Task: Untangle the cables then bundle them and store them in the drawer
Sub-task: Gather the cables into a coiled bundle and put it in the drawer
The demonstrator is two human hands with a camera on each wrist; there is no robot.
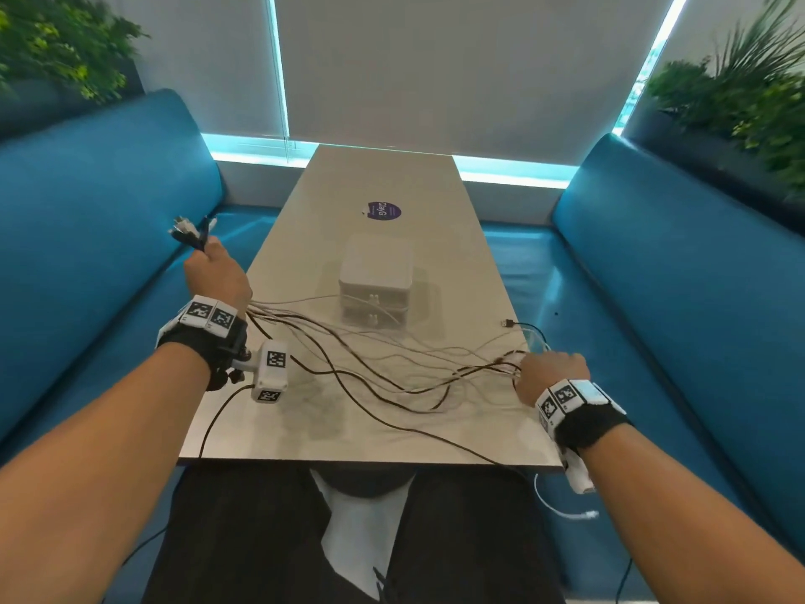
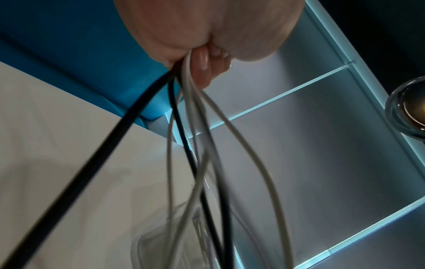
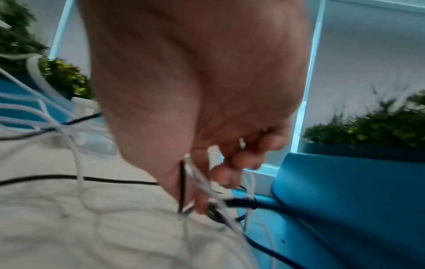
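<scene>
Black wristbands [image 1: 204, 342] — white tag-marked blocks

Black and white cables [image 1: 370, 364] strung across table [image 1: 392, 176]

A round purple sticker [image 1: 382, 211] on the table [image 1: 435, 202] reads "ClayG"; its smaller print is too blurred to read.

Cables [image 1: 374, 355] stretch across the near counter [image 1: 305, 433] from the raised left hand [image 1: 216, 272] at its left edge to the right hand [image 1: 549, 373] at its right edge, with a drawer unit [image 1: 375, 294] behind them mid-counter.
</scene>
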